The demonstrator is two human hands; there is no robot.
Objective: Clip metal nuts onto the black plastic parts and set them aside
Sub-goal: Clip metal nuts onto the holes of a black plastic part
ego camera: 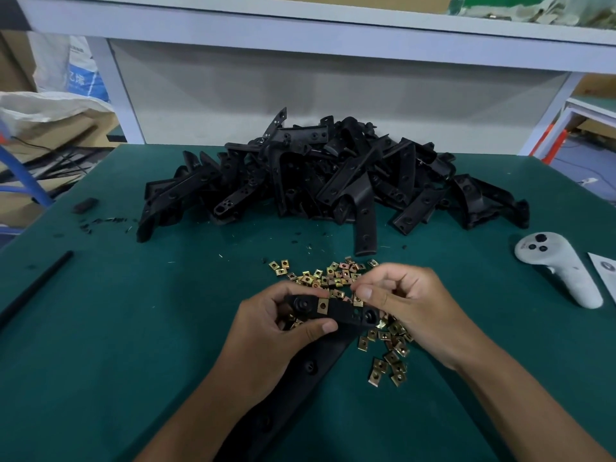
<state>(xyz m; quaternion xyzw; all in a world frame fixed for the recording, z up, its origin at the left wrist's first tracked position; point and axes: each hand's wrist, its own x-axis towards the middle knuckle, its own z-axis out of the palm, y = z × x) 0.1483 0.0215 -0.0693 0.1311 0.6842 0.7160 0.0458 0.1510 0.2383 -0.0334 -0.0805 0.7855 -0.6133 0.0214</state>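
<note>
Your left hand grips a black part near its upper end, thumb curled over the near edge and fingers wrapped round the far side, holding it just above the green bench. The part runs from between your hands down toward you, its long lower leg passing under your left wrist. One brass nut is already clipped over the part's top edge, just right of a round hole. Your right hand is at the part's right end, thumb and forefinger pinched narrow on a second nut at that edge, the other fingers curled in; whether this nut is fully seated you cannot tell. Loose nuts lie scattered on the bench behind and under your hands, with more trailing off to the lower right. Farther back, in the middle of the bench, sits a big heap of black parts. A white controller lies near the right edge, well apart from your hands, and a thin black rod lies at a slant on the left.
</note>
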